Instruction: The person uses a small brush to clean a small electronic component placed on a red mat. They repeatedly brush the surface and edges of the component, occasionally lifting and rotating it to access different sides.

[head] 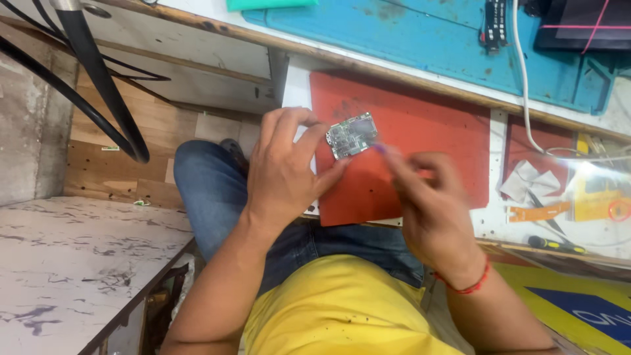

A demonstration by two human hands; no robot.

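Landmark: red work mat (420,125), flat on the white bench top (490,217).
- Blue mat (420,39): beyond the red mat, along the far bench edge.
- White cable (522,79): right of the red mat, crossing the blue mat.
- Crumpled white tissue (526,181): just right of the red mat.
- Orange flex strip (539,212): right of the red mat, below the tissue.
- Screwdriver with yellow and black handle (555,244): right of the red mat, at the near bench edge.
- Black cables (98,85): well left of the red mat.
- Marbled white slab (72,263): left of and below the red mat.
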